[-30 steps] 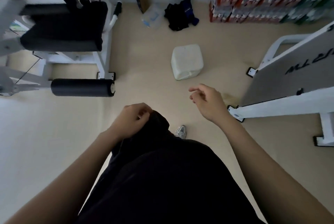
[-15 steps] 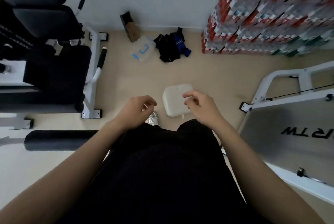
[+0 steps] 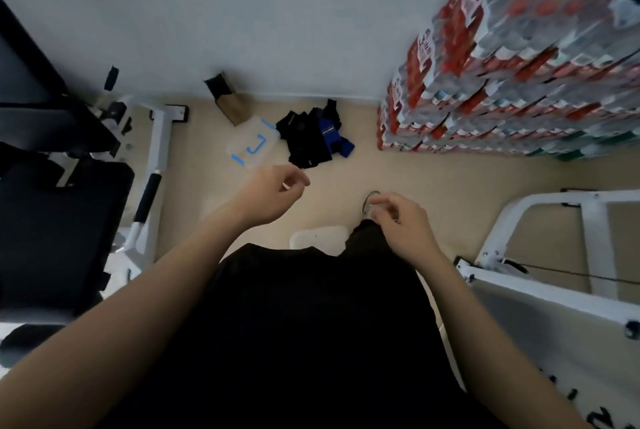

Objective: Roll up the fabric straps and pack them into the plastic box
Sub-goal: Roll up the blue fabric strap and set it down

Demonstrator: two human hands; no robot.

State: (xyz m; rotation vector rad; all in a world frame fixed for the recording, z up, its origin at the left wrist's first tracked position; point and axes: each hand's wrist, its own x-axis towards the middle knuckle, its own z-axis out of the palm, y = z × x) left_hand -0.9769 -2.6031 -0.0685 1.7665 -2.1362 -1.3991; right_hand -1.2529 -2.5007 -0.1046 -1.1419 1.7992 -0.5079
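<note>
A heap of black and blue fabric straps point(image 3: 313, 139) lies on the beige floor by the far wall. Just left of the heap sits a clear plastic box point(image 3: 252, 146) with blue clips. My left hand point(image 3: 273, 191) hovers in front of the box and the straps, fingers loosely curled, holding nothing. My right hand point(image 3: 403, 222) hangs lower and to the right, over my shoe point(image 3: 370, 203), fingers loosely curled and empty. Neither hand touches the straps or the box.
A white plastic jug point(image 3: 317, 238) stands at my feet. Stacked packs of bottles point(image 3: 502, 82) fill the right corner. A white machine frame point(image 3: 554, 255) is at the right, a black padded bench point(image 3: 59, 221) at the left. A brown bag point(image 3: 228, 99) leans on the wall.
I have walked toward the wall: the straps and box are closer, and the white jug has slid under me. Both hands have lifted forward, still empty.
</note>
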